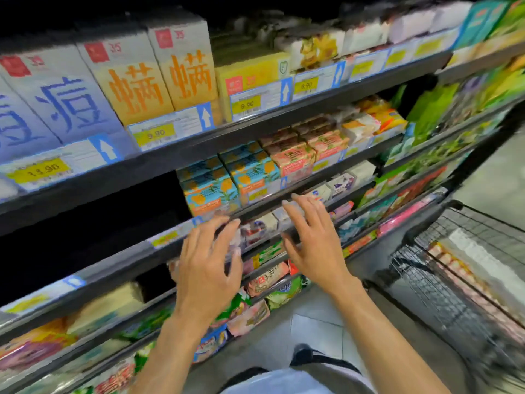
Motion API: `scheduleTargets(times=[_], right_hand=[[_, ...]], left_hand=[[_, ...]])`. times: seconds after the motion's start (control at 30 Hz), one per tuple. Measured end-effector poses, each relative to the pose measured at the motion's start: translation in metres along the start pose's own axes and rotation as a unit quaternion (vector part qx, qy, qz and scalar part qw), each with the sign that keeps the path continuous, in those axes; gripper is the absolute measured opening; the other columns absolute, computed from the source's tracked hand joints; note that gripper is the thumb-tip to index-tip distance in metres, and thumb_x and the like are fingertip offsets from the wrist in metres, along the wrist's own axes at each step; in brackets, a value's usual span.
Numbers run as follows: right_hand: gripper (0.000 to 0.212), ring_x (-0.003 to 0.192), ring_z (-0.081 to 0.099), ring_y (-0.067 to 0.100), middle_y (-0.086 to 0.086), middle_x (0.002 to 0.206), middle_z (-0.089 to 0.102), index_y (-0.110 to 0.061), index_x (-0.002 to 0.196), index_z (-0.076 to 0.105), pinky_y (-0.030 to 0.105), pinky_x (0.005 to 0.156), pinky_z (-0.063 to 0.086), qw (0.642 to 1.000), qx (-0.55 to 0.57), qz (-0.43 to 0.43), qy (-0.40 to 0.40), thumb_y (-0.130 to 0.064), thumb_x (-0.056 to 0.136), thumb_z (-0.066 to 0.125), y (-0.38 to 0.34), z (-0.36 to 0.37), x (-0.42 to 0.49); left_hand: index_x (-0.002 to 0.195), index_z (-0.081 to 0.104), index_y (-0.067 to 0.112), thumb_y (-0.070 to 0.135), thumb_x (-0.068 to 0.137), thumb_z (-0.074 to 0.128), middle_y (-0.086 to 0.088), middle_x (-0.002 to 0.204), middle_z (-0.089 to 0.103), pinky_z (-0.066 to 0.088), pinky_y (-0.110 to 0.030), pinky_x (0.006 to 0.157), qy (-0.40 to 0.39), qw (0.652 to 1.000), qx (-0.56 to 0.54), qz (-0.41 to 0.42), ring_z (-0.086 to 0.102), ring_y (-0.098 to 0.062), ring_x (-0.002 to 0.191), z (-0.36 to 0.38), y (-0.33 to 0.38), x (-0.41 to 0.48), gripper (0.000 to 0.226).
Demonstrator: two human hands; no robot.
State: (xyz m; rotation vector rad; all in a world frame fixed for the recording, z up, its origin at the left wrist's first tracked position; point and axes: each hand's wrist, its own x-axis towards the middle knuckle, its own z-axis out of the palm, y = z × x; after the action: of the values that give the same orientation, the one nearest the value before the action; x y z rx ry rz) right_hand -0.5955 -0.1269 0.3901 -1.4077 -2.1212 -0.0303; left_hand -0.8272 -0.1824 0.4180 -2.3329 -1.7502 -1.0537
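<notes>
White-and-red small wrapped packs (257,229), blurred, on a lower tier of dark metal store shelving (181,155), between and just behind both hands. Left hand (208,268) open, fingers spread, gripping nothing, partly in front of the packs. Right hand (315,240) likewise open, fingertips by the tier's front rail. Directly above, teal-and-orange cardboard boxes (210,189); beside those, pink cardboard boxes (292,160). Far right, black wire shopping trolley (443,280).

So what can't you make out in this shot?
All in the head view:
- The packs by the left hand: partly covered by it; whether it touches them is unclear.
- The shelf label: price too blurred to read.
- What the cart holds: blurred, cut off by the right edge.
- The blue box: cut off by the left edge.
</notes>
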Motion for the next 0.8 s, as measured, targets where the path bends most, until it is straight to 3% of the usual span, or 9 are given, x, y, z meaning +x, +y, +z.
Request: scheduleTargets(times=[0.1, 0.3, 0.47, 0.8], right_hand=[[0.058, 0.145, 0.039, 0.036, 0.013, 0.154, 0.045, -0.011, 0.151, 0.048, 0.051, 0.125, 0.028, 0.997, -0.027, 0.071, -0.024, -0.036, 0.099, 0.055, 0.022, -0.009, -0.041], [0.059, 0.141, 0.043, 0.031, 0.008, 0.151, 0.048, -0.014, 0.149, 0.050, 0.051, 0.120, 0.034, 0.971, -0.063, 0.229, -0.029, -0.032, 0.096, 0.068, 0.085, -0.041, -0.135], [0.061, 0.142, 0.043, 0.031, 0.008, 0.152, 0.048, -0.013, 0.150, 0.050, 0.051, 0.122, 0.033, 0.927, -0.110, 0.358, -0.022, -0.036, 0.096, 0.068, 0.153, -0.093, -0.215], [0.066, 0.144, 0.040, 0.030, 0.010, 0.155, 0.046, -0.012, 0.153, 0.048, 0.050, 0.121, 0.036, 0.863, -0.134, 0.487, -0.005, -0.039, 0.096, 0.068, 0.295, -0.183, -0.329]], left_hand=[[0.148, 0.050, 0.017, 0.032, 0.090, 0.063, -0.008, 0.152, 0.046, 0.031, -0.046, 0.118, -0.107, 0.994, 0.007, 0.003, 0.042, -0.033, 0.139, 0.023, 0.018, -0.003, 0.061], [0.147, 0.052, 0.017, 0.043, 0.088, 0.051, -0.011, 0.153, 0.045, 0.035, -0.054, 0.116, -0.236, 0.969, 0.023, 0.070, 0.042, -0.036, 0.139, 0.091, 0.073, -0.003, 0.065], [0.145, 0.052, 0.017, 0.043, 0.084, 0.064, -0.013, 0.148, 0.049, 0.036, -0.055, 0.113, -0.277, 0.952, 0.005, 0.130, 0.047, -0.038, 0.131, 0.157, 0.155, 0.007, 0.068], [0.143, 0.053, 0.012, 0.050, 0.087, 0.045, -0.015, 0.144, 0.053, 0.042, -0.054, 0.109, -0.339, 0.923, -0.006, 0.184, 0.051, -0.039, 0.129, 0.288, 0.326, 0.030, 0.068]])
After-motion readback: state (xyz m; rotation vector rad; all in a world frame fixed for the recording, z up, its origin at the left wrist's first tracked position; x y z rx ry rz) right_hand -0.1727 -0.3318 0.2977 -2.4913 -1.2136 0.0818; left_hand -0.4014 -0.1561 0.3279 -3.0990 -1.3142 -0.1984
